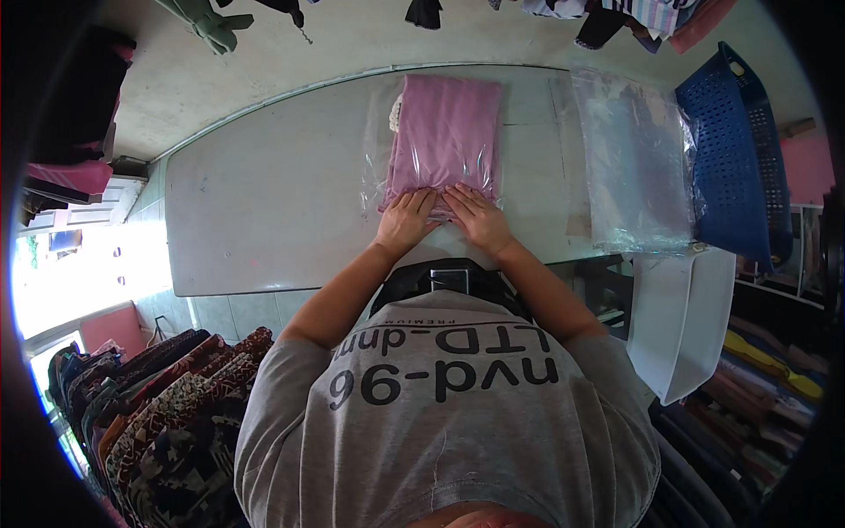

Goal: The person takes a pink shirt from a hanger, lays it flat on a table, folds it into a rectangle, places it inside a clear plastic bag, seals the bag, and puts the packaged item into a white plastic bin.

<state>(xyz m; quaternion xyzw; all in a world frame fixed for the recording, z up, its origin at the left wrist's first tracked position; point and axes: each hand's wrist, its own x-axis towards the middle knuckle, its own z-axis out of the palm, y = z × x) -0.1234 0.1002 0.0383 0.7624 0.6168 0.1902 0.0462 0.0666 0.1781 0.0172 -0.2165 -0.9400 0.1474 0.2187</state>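
A folded pink garment (449, 132) lies inside a clear plastic bag (376, 158) on the pale tabletop in front of me. Cream trim (395, 113) shows at the garment's upper left edge. My left hand (404, 221) rests on the near edge of the bag, fingers pointing away from me. Beside it, my right hand (480, 221) presses on the same edge, its fingers angled toward the left. Both hands touch the plastic; whether the fingertips pinch it cannot be told.
A stack of clear plastic bags (637, 165) lies on the table's right part. Past it stands a blue perforated basket (736, 158), with a white bin (680, 323) below the table's edge. Patterned clothes (178, 409) hang at the lower left; more garments (637, 23) hang over the far side.
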